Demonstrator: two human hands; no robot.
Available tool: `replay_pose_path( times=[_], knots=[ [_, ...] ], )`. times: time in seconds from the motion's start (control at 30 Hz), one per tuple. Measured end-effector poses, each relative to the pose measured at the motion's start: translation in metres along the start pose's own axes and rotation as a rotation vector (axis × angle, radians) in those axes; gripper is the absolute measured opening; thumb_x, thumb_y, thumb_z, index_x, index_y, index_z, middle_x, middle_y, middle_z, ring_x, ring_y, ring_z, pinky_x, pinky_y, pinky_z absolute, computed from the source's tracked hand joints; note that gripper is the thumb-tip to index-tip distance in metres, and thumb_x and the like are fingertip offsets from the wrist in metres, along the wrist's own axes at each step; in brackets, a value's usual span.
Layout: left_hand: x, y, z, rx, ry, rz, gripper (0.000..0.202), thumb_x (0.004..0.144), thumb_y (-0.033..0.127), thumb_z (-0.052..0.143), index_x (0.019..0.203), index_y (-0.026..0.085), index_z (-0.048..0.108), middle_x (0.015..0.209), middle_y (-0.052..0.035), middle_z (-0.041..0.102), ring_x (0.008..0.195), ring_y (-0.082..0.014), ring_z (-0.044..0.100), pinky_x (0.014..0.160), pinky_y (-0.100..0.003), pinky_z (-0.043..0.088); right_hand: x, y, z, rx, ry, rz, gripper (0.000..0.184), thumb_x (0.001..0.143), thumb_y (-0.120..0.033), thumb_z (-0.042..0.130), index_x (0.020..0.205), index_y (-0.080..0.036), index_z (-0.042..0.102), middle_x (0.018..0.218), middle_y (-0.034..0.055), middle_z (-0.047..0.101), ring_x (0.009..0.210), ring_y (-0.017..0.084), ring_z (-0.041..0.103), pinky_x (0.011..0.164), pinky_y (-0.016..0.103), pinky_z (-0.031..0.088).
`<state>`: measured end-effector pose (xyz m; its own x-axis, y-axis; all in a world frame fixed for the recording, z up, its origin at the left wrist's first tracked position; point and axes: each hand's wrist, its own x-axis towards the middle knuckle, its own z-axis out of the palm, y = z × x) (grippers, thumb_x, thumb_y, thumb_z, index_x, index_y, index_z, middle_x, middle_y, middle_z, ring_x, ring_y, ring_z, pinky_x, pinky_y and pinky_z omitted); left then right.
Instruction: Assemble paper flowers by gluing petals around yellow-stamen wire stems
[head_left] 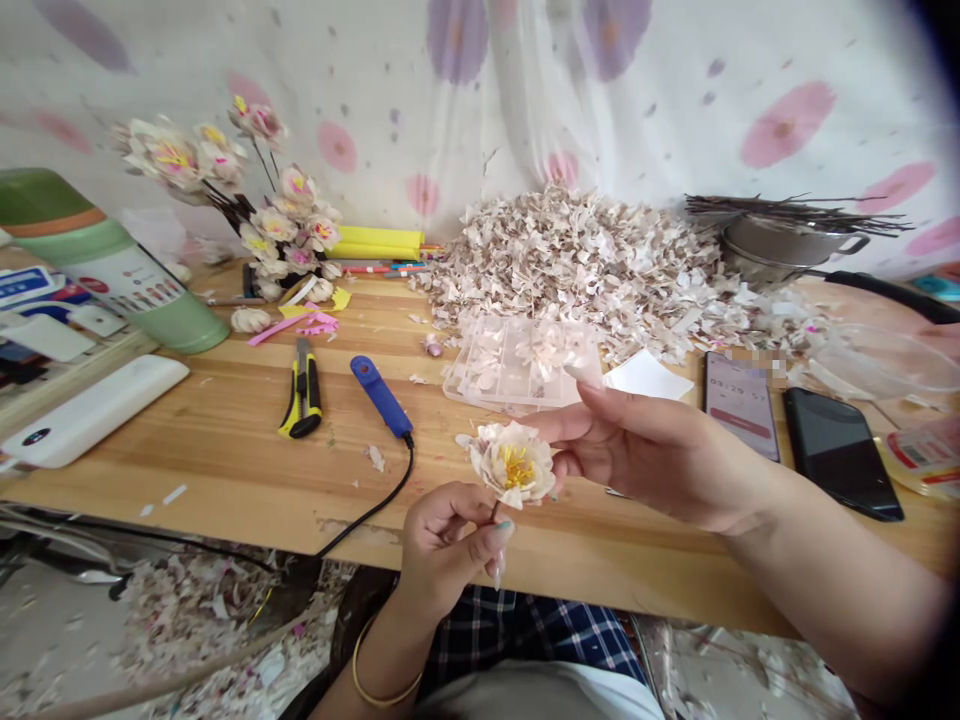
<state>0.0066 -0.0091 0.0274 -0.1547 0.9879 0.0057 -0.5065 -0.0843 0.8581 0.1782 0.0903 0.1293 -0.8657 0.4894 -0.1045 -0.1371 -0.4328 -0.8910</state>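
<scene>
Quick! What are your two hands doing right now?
Left hand: closed, fingers pinching the stem of the handmade flower.
Right hand: partly open beside the flower, grip cannot be told.

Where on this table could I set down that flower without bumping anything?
Bare wood lies between the white power bank and the yellow-handled utility knife, and from the blue corded tool to the table's front edge. The back is crowded: the pale petal heap, plastic compartment box and phones.

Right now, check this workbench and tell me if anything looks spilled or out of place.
Pale petal-like scraps form a large loose heap on the wooden table, and more lie scattered across the floor below, which looks like spillage over the table's edge.
</scene>
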Motion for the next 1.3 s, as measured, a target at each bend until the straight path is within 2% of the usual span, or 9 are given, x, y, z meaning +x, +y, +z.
replay_pose_path(
  times=[0.13, 0.33, 0.43, 0.57, 0.77, 0.97, 1.13, 1.3],
  knots=[
    [0.000, 0.001, 0.001, 0.041, -0.006, -0.001, 0.036, 0.065, 0.039, 0.088, 0.065, 0.017, 0.059, 0.055, 0.0048, 0.061, 0.039, -0.0070, 0.054, 0.038, -0.017, 0.042, 0.000, 0.000, 0.002, 0.004, -0.014, -0.022, 0.042, 0.098, -0.048, 0.047, 0.096, -0.019, 0.077, 0.100, 0.0062, 0.075, 0.087, 0.013, 0.066, 0.078, 0.025, 0.053],
    [-0.001, 0.001, 0.001, 0.032, 0.029, -0.028, 0.039, 0.062, 0.039, 0.090, 0.062, 0.017, 0.058, 0.054, 0.0043, 0.062, 0.038, -0.0065, 0.054, 0.036, -0.015, 0.039, 0.003, 0.002, -0.002, -0.024, 0.057, -0.003, 0.050, 0.099, -0.050, 0.041, 0.118, -0.014, 0.069, 0.111, 0.0121, 0.071, 0.094, 0.016, 0.066, 0.081, 0.027, 0.054],
    [-0.001, 0.001, 0.002, 0.027, 0.037, -0.036, 0.039, 0.062, 0.038, 0.090, 0.063, 0.016, 0.058, 0.057, 0.0044, 0.064, 0.039, -0.0057, 0.054, 0.037, -0.015, 0.040, 0.001, -0.001, -0.002, -0.005, 0.060, -0.043, 0.046, 0.098, -0.047, 0.044, 0.121, -0.015, 0.068, 0.109, 0.0105, 0.072, 0.093, 0.016, 0.068, 0.083, 0.027, 0.055],
    [0.000, 0.000, 0.001, 0.027, 0.038, -0.054, 0.038, 0.062, 0.037, 0.090, 0.065, 0.016, 0.058, 0.058, 0.0039, 0.065, 0.039, -0.0055, 0.055, 0.036, -0.014, 0.039, -0.003, -0.006, 0.000, 0.021, 0.033, -0.042, 0.044, 0.099, -0.045, 0.041, 0.127, -0.017, 0.062, 0.109, 0.0096, 0.074, 0.101, 0.018, 0.070, 0.095, 0.033, 0.052],
    [0.000, -0.001, 0.001, 0.021, 0.037, -0.045, 0.038, 0.063, 0.037, 0.090, 0.066, 0.017, 0.058, 0.059, 0.0041, 0.066, 0.038, -0.0050, 0.054, 0.034, -0.014, 0.038, -0.005, -0.008, 0.003, 0.065, 0.047, -0.017, 0.043, 0.097, -0.045, 0.046, 0.126, -0.017, 0.059, 0.105, 0.0102, 0.074, 0.096, 0.019, 0.071, 0.091, 0.034, 0.054],
    [0.000, -0.001, 0.001, 0.022, 0.032, -0.010, 0.036, 0.064, 0.035, 0.089, 0.066, 0.017, 0.058, 0.061, 0.0039, 0.066, 0.039, -0.0053, 0.055, 0.033, -0.014, 0.037, -0.004, -0.007, 0.004, 0.022, 0.094, -0.096, 0.043, 0.098, -0.040, 0.041, 0.133, -0.016, 0.051, 0.131, 0.0167, 0.064, 0.112, 0.020, 0.066, 0.095, 0.032, 0.053],
    [0.000, -0.001, 0.001, 0.023, 0.042, -0.026, 0.037, 0.063, 0.036, 0.090, 0.066, 0.016, 0.058, 0.062, 0.0044, 0.067, 0.038, -0.0043, 0.054, 0.035, -0.014, 0.039, -0.006, -0.009, 0.008, 0.017, 0.110, -0.105, 0.040, 0.099, -0.037, 0.037, 0.131, -0.017, 0.052, 0.133, 0.0172, 0.062, 0.099, 0.020, 0.070, 0.087, 0.035, 0.058],
    [0.000, -0.001, 0.001, 0.033, 0.038, -0.035, 0.038, 0.064, 0.038, 0.089, 0.067, 0.016, 0.057, 0.061, 0.0044, 0.066, 0.038, -0.0045, 0.054, 0.034, -0.014, 0.038, -0.006, -0.010, 0.007, 0.014, 0.124, -0.121, 0.039, 0.099, -0.035, 0.038, 0.130, -0.017, 0.054, 0.133, 0.0164, 0.063, 0.094, 0.020, 0.072, 0.086, 0.037, 0.058]
  ],
)
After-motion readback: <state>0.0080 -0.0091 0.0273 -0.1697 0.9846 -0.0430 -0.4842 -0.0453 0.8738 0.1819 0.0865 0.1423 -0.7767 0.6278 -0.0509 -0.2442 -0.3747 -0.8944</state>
